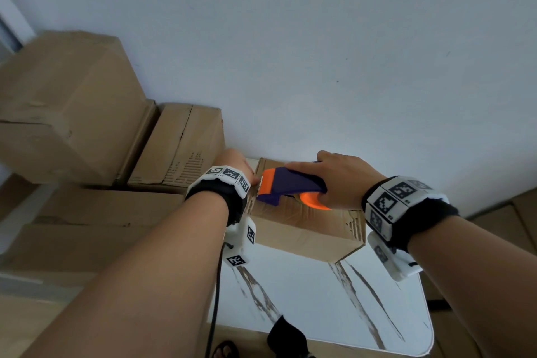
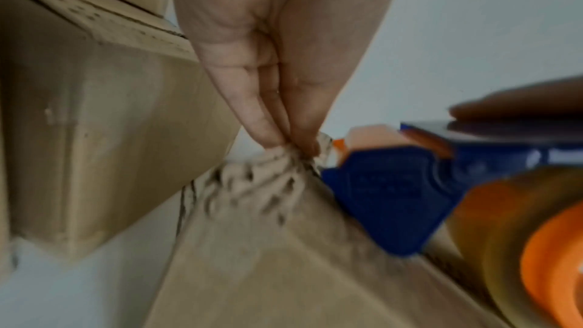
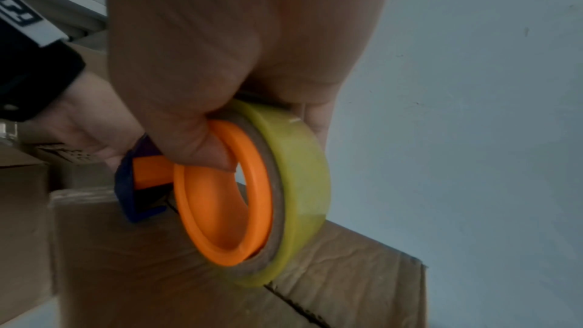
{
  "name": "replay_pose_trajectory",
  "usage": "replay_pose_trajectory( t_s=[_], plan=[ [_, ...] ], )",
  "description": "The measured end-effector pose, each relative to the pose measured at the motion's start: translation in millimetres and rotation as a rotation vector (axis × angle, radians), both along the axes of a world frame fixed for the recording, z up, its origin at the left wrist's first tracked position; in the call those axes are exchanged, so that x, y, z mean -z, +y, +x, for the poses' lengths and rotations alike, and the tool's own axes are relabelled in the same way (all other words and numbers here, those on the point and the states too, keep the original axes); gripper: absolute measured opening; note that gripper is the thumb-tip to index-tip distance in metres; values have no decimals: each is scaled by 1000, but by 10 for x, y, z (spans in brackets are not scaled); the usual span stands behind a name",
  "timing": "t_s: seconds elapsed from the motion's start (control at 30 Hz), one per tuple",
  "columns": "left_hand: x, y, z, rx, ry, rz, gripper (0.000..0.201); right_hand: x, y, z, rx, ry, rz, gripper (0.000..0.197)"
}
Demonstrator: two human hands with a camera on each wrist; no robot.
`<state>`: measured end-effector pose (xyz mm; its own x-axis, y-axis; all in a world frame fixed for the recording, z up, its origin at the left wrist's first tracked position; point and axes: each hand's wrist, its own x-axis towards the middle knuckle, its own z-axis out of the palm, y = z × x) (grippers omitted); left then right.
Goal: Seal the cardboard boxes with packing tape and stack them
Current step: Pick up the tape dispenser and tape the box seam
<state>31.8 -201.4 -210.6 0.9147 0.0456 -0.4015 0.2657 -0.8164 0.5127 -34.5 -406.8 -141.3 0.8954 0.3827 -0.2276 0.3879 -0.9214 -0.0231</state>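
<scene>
A small cardboard box (image 1: 302, 232) stands on the white marbled table (image 1: 308, 305). My right hand (image 1: 340, 174) grips a blue and orange tape dispenser (image 1: 290, 184) that lies along the box's top, its cutter end pointing left. In the right wrist view the yellowish tape roll (image 3: 299, 183) rests on the box (image 3: 142, 271), with my thumb hooked in the orange hub. At the box's left edge my left hand (image 1: 235, 161) holds straight fingertips (image 2: 274, 139) on crumpled tape just in front of the dispenser's blade (image 2: 388, 191). The box's top seam is mostly hidden.
Large cardboard boxes (image 1: 66, 113) are piled at the left, against a pale wall, with a smaller one (image 1: 186, 142) beside them and flat ones (image 1: 101, 206) beneath. A black cable (image 1: 215, 299) hangs by the table's left edge. A sandalled foot (image 1: 225, 350) shows below.
</scene>
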Motion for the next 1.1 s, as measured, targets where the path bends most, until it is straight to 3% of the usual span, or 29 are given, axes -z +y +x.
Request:
replay_pose_trajectory(
  t_s=[0.1,0.23,0.4,0.53,0.83,0.93,1.1],
  plan=[
    [-40,-16,64,0,-66,119,20,10,54,5,5,-36,-6,60],
    [-70,-25,160,-14,-47,24,25,16,83,57,30,-44,1,61],
    [-29,-97,213,-36,-180,13,16,-10,72,183,57,-8,61,56],
    [-31,-166,331,-14,-132,-40,20,-14,66,266,59,-17,69,55],
    [30,-233,357,-120,-262,-104,17,-54,86,348,26,-2,123,43],
    [-3,-227,414,-46,-186,-117,16,-38,121,329,40,-2,128,46],
    [52,-169,430,-69,-270,-182,4,-57,211,293,50,-10,144,52]
  ],
)
